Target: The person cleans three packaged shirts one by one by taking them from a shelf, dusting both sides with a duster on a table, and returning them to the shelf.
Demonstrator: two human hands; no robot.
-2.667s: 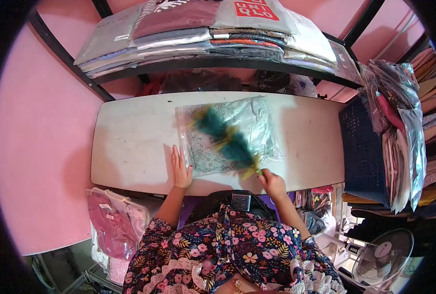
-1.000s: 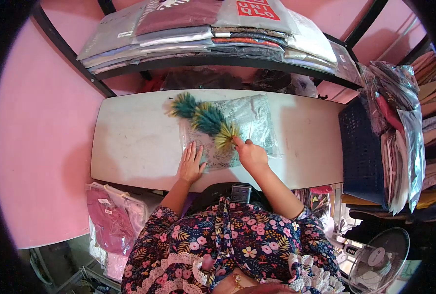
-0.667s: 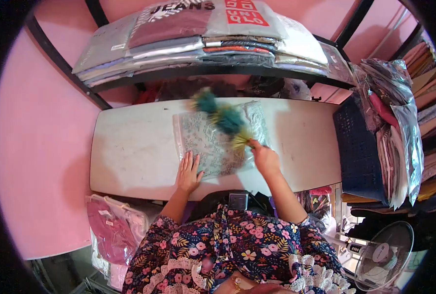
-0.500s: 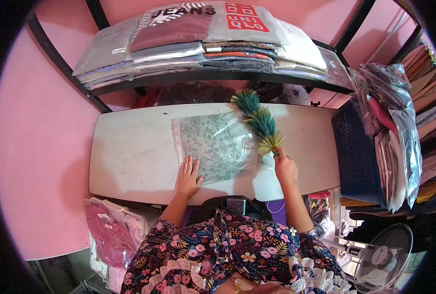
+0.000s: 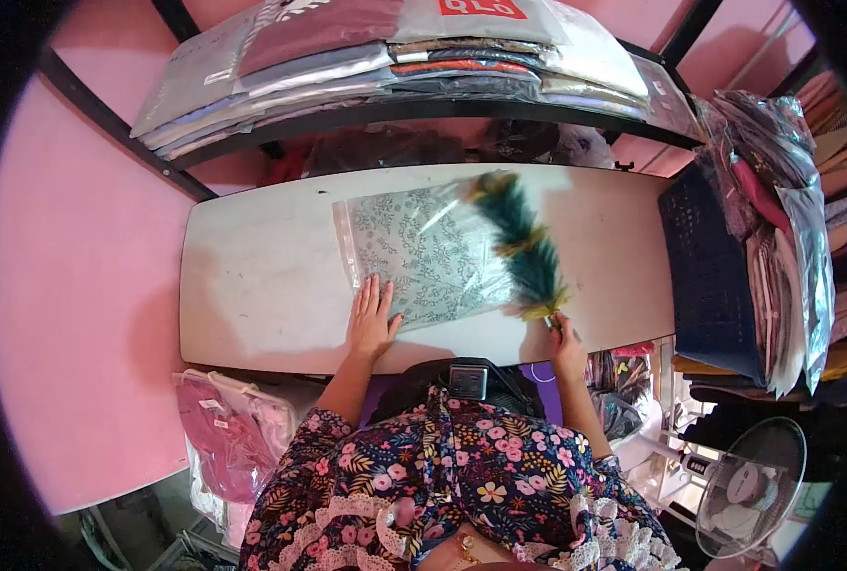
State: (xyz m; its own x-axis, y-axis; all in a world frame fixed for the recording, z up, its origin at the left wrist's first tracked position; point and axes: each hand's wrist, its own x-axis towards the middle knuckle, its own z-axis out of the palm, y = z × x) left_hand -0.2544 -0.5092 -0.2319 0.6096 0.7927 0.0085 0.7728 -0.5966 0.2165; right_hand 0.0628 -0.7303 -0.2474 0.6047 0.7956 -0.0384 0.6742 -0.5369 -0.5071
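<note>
Bag (image 5: 418, 249), clear, with a patterned cloth inside, lies flat on the white table (image 5: 252, 276), just about the centre of the frame, its pale left border slanting down from the upper left. The left hand (image 5: 374, 322) is laid palm down at the bag's lower left corner, fingers stretched out and slightly apart, pressing on the plastic and gripping nothing. The right hand (image 5: 567, 354), lower right of centre near the table's front edge, has its fingers curled closed round the handle end of the duster (image 5: 523, 243). The green and yellow feathers slant from there to the upper middle of the frame, over the bag's right side; they are a little blurred, and I cannot tell how firmly they touch the plastic.

The step in hand looks to be brushing over the bag's surface, the left hand steadying and the right hand wielding the duster. Another stroke would call for a swing of the right wrist toward the left of the frame, feathers low and the left palm firm so the bag does not slide. Turning the bag over instead would call for the duster to be lifted clear of the right side first. The left fingertips lie in the way of any stroke to the lower left corner.
</note>
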